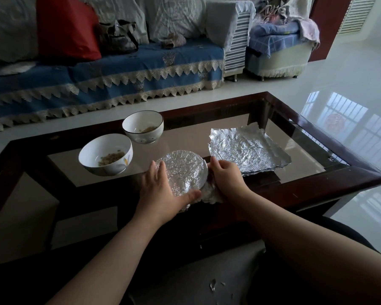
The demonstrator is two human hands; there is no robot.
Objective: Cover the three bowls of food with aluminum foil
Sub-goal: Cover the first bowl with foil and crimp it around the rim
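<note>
I take the foil-covered bowl (183,172) near the front edge of the bench (317,186) as my marker and read across from the left.

Far left of it, and a little farther back, I see a white bowl with a flower print (106,154), uncovered, with a small heap of food in its bottom. Behind that and nearer the marker stands a second white bowl with a dark rim (143,127), also uncovered, also holding a little food. The two bowls sit just beside each other.

My left hand (163,190) lies against the covered bowl's left side, fingers (157,170) spread and fairly straight along the rim, thumb laid across the near edge of the foil; it presses rather than grips. The foil is drawn smooth and tight over the top.

My right hand (226,175) is on the bowl's right side, fingers curled down onto the crumpled foil skirt (209,192), pressing it in at the rim.

Right of the marker and slightly behind, a stack of loose foil sheets (249,148) lies flat on the glass, close to my right hand.
</note>
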